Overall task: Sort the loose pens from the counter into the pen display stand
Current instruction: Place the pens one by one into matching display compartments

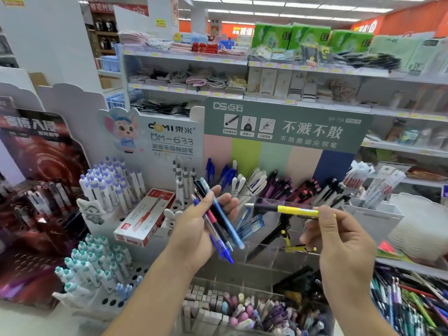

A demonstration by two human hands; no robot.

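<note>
My left hand (194, 229) grips a bundle of several pens (219, 224), blue, black and red ones, fanned across the palm with their tips pointing down and right. To its right, my right hand (339, 236) pinches a yellow and black pen (291, 210) that lies almost level, its black end toward the left. Both hands hover in front of the pen display stand (286, 132), whose clear tiered compartments (271, 251) hold rows of pens. A black and yellow pen (283, 235) lies in the middle compartment below my right hand.
A white perforated stand (116, 238) with purple and teal capped pens and a red and white pen box (145, 217) is at the left. A tray of erasers (232, 309) sits at the bottom. Loose pens (412, 304) pile at the lower right. Shelves of goods run behind.
</note>
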